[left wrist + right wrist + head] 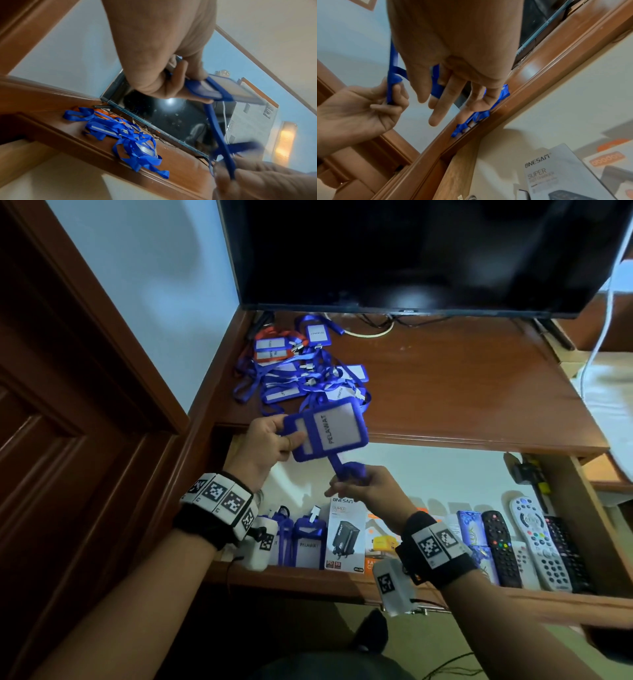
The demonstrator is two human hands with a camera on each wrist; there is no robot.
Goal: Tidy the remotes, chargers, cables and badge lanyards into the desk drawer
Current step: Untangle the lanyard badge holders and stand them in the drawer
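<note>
Left hand point(270, 440) pinched blue badge holder point(329, 433) by its edge, above open drawer point(411, 590). Right hand point(370, 491) held holder's blue lanyard strap point(346, 470), seemingly wound round fingers; blur hid detail. Lanyard pile point(301, 368) lay on bench point(462, 385) behind drawer. Chargers, remotes point(534, 546) lay inside drawer.

Glossy polished wood desk point(445, 392), woven cloth lanyards point(301, 371) (blue, matt), cardboard charger box point(346, 534)
</note>
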